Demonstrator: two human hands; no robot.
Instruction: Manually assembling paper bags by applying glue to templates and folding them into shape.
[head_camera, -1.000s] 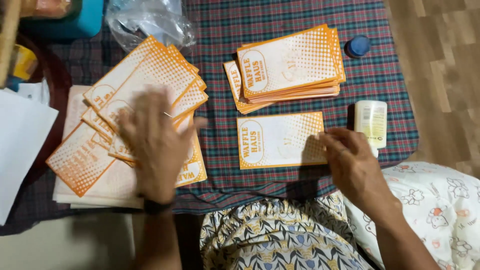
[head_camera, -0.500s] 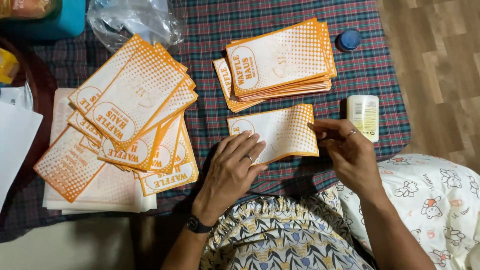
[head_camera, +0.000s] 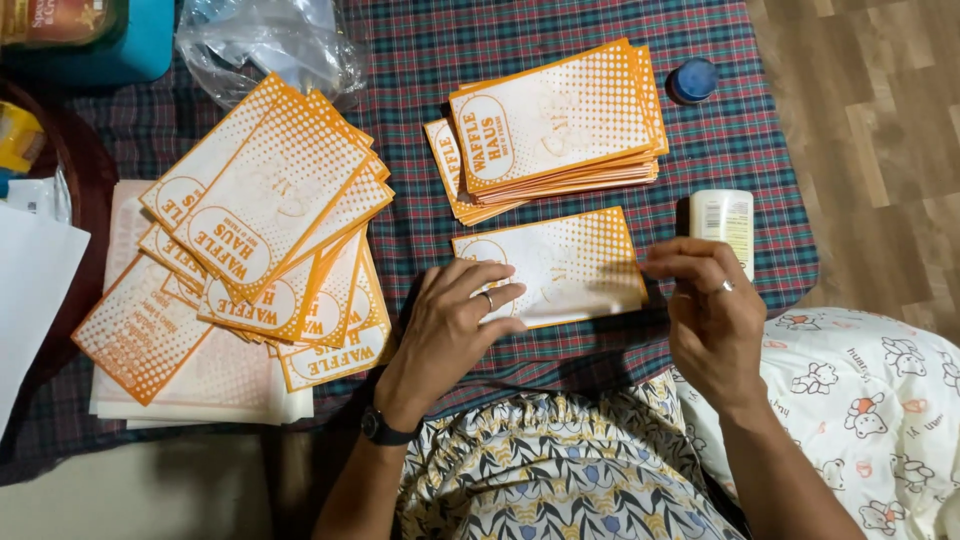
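A plaid-covered table (head_camera: 760, 170) stands on a wood-plank floor (head_camera: 880, 120).

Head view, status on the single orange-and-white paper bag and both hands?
Left hand flat on the paper bag, pressing it to the plaid cloth. Right hand pinching the bag's right edge. White bottle just beyond that hand.

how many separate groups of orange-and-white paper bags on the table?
3: a fanned pile at left, a neat stack at top centre, and a single bag under the left hand. More may be hidden beneath.
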